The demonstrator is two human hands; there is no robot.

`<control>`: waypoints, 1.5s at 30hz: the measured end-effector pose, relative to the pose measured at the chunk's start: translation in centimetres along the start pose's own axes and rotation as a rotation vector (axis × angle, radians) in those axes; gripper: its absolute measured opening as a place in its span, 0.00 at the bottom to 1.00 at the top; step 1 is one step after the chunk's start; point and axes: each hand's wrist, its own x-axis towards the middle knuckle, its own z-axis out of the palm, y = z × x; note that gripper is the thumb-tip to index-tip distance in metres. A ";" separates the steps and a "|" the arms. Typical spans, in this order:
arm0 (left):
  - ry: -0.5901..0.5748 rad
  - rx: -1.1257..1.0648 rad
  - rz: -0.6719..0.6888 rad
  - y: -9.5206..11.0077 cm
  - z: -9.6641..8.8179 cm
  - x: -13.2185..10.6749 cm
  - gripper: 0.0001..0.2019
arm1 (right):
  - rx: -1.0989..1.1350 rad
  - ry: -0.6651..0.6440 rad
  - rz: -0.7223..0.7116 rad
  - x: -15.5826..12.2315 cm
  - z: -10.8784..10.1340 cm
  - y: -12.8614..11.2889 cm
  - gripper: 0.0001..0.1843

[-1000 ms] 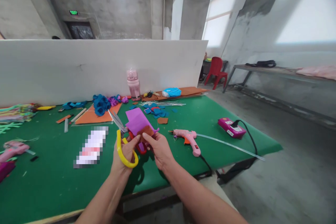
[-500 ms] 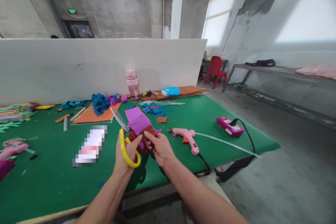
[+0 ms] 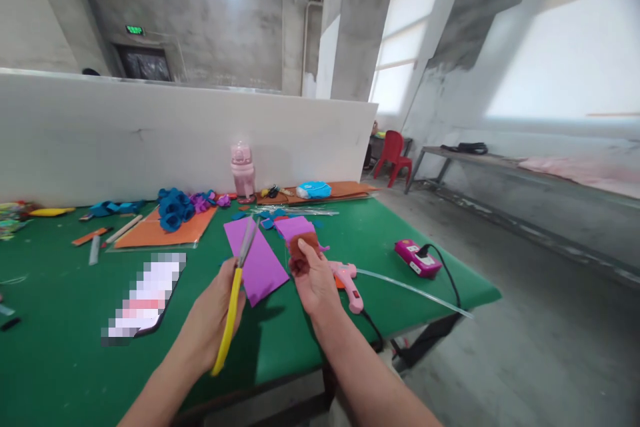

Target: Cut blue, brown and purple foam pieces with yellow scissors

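Observation:
My left hand [image 3: 213,310] is closed around scissors [image 3: 231,323] with a yellow handle, their metal blades pointing up and away. Just right of it is a flat purple sheet [image 3: 257,260]; whether my fingers also grip this sheet or it lies on the table, I cannot tell. My right hand [image 3: 315,277] pinches a small brown piece [image 3: 304,243], thumb on top. Another purple piece [image 3: 295,227] shows just beyond the brown one, seemingly in the same hold. Close beside my right hand, a pink glue gun [image 3: 347,280] lies with a clear glue stick [image 3: 410,290] in its back.
On the green table [image 3: 210,393] lie a phone [image 3: 150,293], orange sheets [image 3: 145,233] and blue curled pieces [image 3: 175,209]. A pink bottle [image 3: 243,173] stands by the white partition [image 3: 190,140]. To the right, a magenta power box [image 3: 417,258] has a black cord.
My hands have moved apart. The scissors have turned upright in my left hand. The purple sheet now shows separately from the brown and purple pieces at my right hand. The view has shifted.

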 end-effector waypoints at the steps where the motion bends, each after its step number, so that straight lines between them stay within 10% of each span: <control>1: -0.056 0.056 -0.001 0.4 -0.1 -0.4 0.17 | 0.017 0.003 -0.014 0.0 0.1 -0.3 0.12; 9: -0.317 0.325 -0.012 3.3 0.1 -2.1 0.15 | 0.129 -0.059 0.049 -0.7 0.5 -0.5 0.10; 45: -0.384 0.420 -0.016 4.4 0.1 -1.8 0.14 | 0.099 -0.181 0.033 -1.3 0.1 1.0 0.10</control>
